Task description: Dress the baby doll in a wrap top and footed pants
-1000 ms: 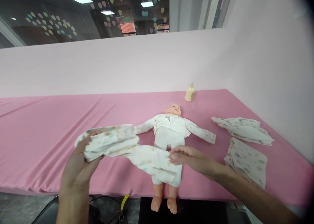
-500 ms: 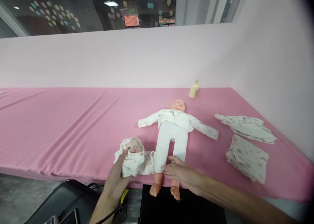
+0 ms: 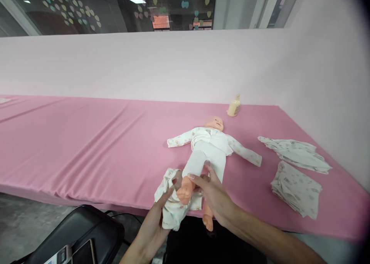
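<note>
A baby doll (image 3: 210,141) lies on its back, head toward the wall, in a printed long-sleeved top and white leggings (image 3: 195,163). My right hand (image 3: 214,196) grips the doll's leg on the left side of the view, just above the foot (image 3: 185,190), and that leg is raised. My left hand (image 3: 156,222) holds a bunched, printed white baby garment (image 3: 174,214), thumb at its opening, right beside that foot. Some left fingers are hidden in the cloth. The doll's other foot (image 3: 207,219) hangs past the bed edge.
A pink sheet (image 3: 86,140) covers the bed. Two folded printed cloths (image 3: 299,153) (image 3: 297,189) lie at the right. A pale yellow bottle (image 3: 233,106) stands by the wall. Below left is a black chair (image 3: 101,221) with a phone (image 3: 83,253) on it.
My right hand has closed around the doll's leg and lifted it. My left hand has brought the bunched garment rightward to the foot. The view has shifted slightly.
</note>
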